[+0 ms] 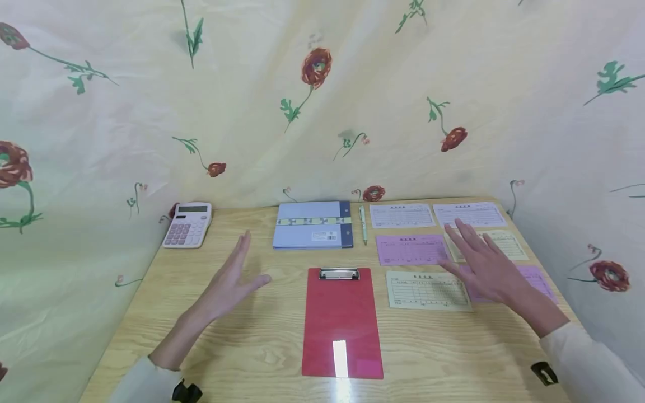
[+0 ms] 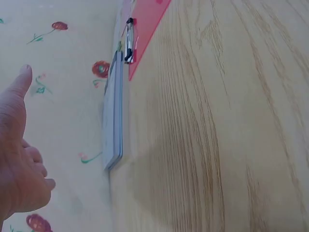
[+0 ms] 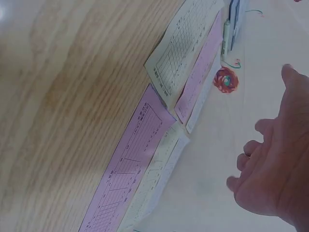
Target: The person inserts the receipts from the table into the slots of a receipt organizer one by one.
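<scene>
My left hand (image 1: pixel 229 285) hovers above the left part of the table with straight, spread fingers, holding nothing. On the other side, my right hand (image 1: pixel 484 268) is raised over the printed slips, its fingers extended and nothing in them. Between the hands lies a red clipboard (image 1: pixel 342 324) with a metal clip at its far end. White slips (image 1: pixel 403 216), a purple slip (image 1: pixel 410 249) and a pale green slip (image 1: pixel 428 292) lie in rows at the right. Under the right hand, another purple slip (image 3: pixel 130 164) and a cream slip (image 1: pixel 504 244) are partly covered in the head view.
A white calculator (image 1: pixel 187 226) sits at the back left of the wooden table (image 1: pixel 262 358). Behind the clipboard lies a blue folder (image 1: pixel 312 235), with a pen (image 1: pixel 363 225) beside it. Flower-patterned cloth (image 1: pixel 242 112) hangs behind and along both sides.
</scene>
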A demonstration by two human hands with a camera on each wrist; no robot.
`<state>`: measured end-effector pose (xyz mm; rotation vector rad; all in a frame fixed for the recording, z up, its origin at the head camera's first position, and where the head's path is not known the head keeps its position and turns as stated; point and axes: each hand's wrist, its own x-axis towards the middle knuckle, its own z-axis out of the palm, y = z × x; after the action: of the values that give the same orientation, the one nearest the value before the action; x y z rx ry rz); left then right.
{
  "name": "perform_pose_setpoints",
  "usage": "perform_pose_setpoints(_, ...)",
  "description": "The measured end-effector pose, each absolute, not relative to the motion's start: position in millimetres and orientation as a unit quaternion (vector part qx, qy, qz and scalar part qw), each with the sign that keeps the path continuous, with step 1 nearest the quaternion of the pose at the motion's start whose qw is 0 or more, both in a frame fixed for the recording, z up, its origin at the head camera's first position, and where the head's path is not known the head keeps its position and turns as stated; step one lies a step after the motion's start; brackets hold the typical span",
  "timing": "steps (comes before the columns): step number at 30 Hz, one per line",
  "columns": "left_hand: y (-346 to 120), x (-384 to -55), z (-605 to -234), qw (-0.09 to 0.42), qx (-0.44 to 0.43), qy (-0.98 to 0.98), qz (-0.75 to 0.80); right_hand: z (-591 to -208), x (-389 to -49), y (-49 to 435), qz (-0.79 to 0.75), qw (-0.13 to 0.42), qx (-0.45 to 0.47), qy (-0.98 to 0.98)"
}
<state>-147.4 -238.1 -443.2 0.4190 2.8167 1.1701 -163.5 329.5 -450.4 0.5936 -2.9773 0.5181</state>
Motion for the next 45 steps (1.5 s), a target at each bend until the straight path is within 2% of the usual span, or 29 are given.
perform_pose_setpoints(8,-209,-163,-450,0.015,0.144,0.894,0.425,-453,-201,327,0.237,-0.034,0.153,-0.959)
perform_pose_setpoints(17,-172,-178,-470,0.007,0.178,0.881,0.438,-466,-245,322,0.254,-0.064,0.135,-0.956)
perform_pose_setpoints(26,-142,-184,-491,0.032,0.232,0.875,0.423,-475,-282,326,0.293,-0.048,0.095,-0.950)
perform_pose_setpoints(32,-129,-187,-506,0.020,0.278,0.873,0.401,-482,-298,328,0.302,-0.026,0.095,-0.948)
perform_pose_setpoints(45,-117,-196,-525,0.003,0.387,0.871,0.304,-499,-316,330,0.328,-0.037,0.045,-0.943)
